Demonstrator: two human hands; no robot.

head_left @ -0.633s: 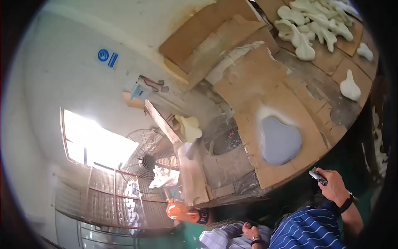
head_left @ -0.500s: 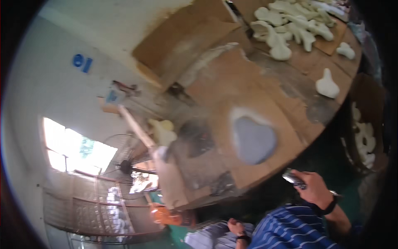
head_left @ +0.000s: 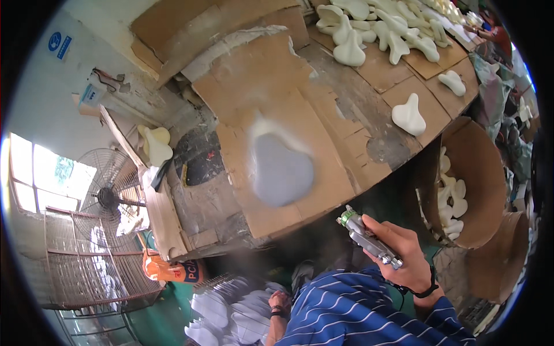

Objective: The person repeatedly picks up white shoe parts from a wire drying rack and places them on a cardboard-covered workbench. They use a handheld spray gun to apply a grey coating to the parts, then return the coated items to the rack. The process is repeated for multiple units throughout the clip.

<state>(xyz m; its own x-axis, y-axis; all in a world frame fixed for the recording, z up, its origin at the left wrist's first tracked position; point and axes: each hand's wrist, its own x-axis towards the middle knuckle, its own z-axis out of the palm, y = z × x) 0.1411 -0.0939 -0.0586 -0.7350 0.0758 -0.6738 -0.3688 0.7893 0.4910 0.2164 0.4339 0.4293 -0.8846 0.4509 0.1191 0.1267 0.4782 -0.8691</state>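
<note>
My right hand (head_left: 398, 248) is closed around a metal spray gun (head_left: 369, 239) with a green ring near its nozzle, held beyond the table's front edge. A grey-coated, saddle-shaped foam pad (head_left: 283, 170) lies on a cardboard sheet (head_left: 254, 216), its narrow end pointing away from me. Pale overspray rings that end. Low beside my body, my left hand (head_left: 279, 300) has its fingers curled; what they hold, if anything, is hidden. Several grey pads (head_left: 231, 314) lie close to it on a rack.
Cream pads (head_left: 349, 49) are heaped at the table's far right, with single ones (head_left: 410, 114) nearer. A cardboard drum (head_left: 479, 190) of pads stands at right. On the left are a fan (head_left: 107, 196), a wire rack (head_left: 86, 259) and an orange bag (head_left: 161, 268). Another person (head_left: 499, 37) appears far right.
The view has swung to the right and sharpened, so the table and pads sit further left. My right hand still holds the spray gun, which now shows its side. More grey pads show beside my left hand.
</note>
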